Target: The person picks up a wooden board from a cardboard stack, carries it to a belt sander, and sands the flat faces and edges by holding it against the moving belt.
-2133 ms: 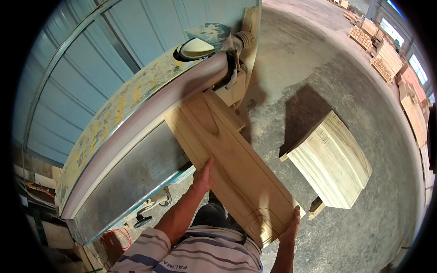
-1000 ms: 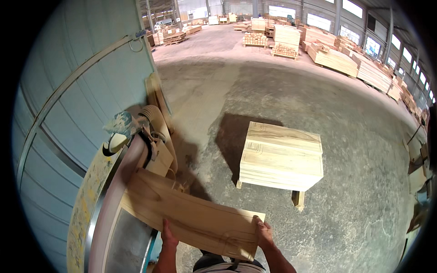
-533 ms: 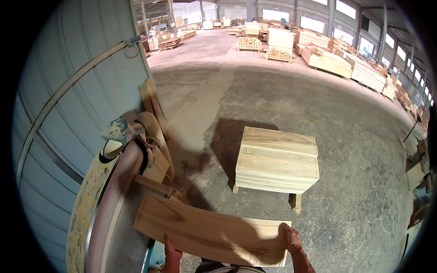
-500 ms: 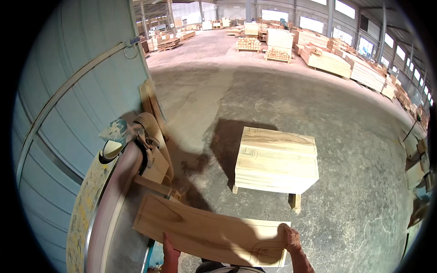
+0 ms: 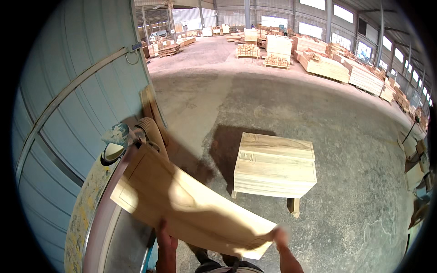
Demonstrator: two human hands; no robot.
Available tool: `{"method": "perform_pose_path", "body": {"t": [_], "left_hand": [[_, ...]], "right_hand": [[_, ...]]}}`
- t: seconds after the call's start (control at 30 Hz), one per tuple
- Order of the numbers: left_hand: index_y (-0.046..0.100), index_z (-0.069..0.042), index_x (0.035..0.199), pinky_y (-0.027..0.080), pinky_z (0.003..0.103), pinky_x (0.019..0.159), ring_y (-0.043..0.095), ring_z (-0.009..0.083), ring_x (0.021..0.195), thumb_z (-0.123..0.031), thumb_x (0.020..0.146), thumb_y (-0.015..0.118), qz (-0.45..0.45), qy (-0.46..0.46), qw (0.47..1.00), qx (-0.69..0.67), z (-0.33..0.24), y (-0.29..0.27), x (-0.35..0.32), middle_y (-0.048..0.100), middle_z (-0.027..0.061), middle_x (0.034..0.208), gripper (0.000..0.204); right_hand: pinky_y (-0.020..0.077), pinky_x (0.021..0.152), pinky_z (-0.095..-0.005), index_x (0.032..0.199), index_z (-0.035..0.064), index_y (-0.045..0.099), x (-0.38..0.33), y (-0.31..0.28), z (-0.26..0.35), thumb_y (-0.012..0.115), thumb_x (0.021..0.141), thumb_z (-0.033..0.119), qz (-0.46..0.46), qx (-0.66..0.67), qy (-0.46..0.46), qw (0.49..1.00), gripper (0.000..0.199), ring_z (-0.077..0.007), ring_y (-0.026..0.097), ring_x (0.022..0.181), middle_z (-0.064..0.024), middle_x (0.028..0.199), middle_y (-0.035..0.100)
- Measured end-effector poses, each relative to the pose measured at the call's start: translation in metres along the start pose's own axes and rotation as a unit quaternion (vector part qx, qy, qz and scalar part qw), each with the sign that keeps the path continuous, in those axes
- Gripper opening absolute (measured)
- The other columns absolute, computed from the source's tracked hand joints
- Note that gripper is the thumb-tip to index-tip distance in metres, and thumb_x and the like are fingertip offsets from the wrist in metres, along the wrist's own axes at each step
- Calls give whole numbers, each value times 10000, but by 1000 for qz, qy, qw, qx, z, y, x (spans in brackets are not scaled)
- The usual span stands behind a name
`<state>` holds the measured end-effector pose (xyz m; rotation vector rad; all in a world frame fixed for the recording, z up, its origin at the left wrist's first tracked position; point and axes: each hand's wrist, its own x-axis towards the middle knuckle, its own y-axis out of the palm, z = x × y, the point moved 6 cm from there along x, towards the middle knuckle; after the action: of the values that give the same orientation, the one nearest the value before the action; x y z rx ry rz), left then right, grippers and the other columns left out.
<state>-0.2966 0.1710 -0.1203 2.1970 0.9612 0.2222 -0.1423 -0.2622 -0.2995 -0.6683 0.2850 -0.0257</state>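
A person holds a long, rectangular, light-brown wooden panel (image 5: 200, 207) in both bare hands, slanting from the machine at upper left down to the lower right, in front of the body. The left hand (image 5: 167, 239) grips its near long edge, with the thumb showing against the upper face. The right hand (image 5: 281, 236) is closed at the panel's right end, near the far corner; it is blurred, so the exact placing of its fingers cannot be told. Thin lines run along the panel's borders, and patches of light and shadow cross its face. Its left end overlaps the pinkish sanding belt (image 5: 104, 214) and the grey metal worktable (image 5: 126, 230) beside it; whether it touches either cannot be told. Left of the belt curves a long machine cover (image 5: 82, 223) with worn yellow and grey paint, and a ribbed tan hose (image 5: 149, 127) stands at its far end. A pale blue corrugated metal wall (image 5: 68, 86) rises behind, with narrow wooden boards (image 5: 152, 107) leaning against its edge. Beyond the panel, well apart from it, a stack of pale wooden panels (image 5: 275, 170) with carved corner lines sits on wooden supports (image 5: 293, 207) on the grey concrete floor (image 5: 355, 150). Timber piles (image 5: 327, 67) line the far side of the hall.
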Motion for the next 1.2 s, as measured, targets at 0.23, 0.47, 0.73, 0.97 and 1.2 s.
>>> {"method": "perform_pose_path", "body": {"t": [0.23,0.47,0.73,0.97,1.2], "left_hand": [[577,-21,1020,498,311,694,575,162,796,-113,701,713,93,164,933,306,-9,93,-27,594,46,917,359],[644,-16,1026,500,303,726,639,144,814,-206,706,765,167,-40,822,543,48,65,-46,678,112,880,391],[651,-25,1013,503,307,724,628,131,800,-220,684,784,151,-120,835,515,74,4,-49,679,93,861,405],[648,-28,1000,502,313,741,627,141,824,-241,665,799,136,-147,833,516,97,-28,-61,677,91,888,425],[638,-32,1028,497,334,749,635,161,848,-246,690,778,179,-144,762,605,91,-17,-59,678,95,898,423]], "right_hand": [[446,835,-423,1151,-2,522,6,-3,103,411,912,503,55,347,-67,934,569,-269,571,969,-139,1042,600],[323,964,-427,1252,20,422,-37,-24,251,279,904,611,128,609,-142,770,700,-271,460,1102,-140,1156,519],[397,921,-422,1145,18,479,-40,3,208,453,886,531,163,546,-53,820,575,-275,538,1012,-152,1080,564],[446,871,-387,1046,-2,549,-45,-1,201,517,856,368,204,431,-28,878,418,-261,583,911,-150,1005,594],[422,905,-447,1126,-45,498,-39,-10,184,392,910,446,232,502,-115,825,546,-311,548,999,-200,1092,558]]}}
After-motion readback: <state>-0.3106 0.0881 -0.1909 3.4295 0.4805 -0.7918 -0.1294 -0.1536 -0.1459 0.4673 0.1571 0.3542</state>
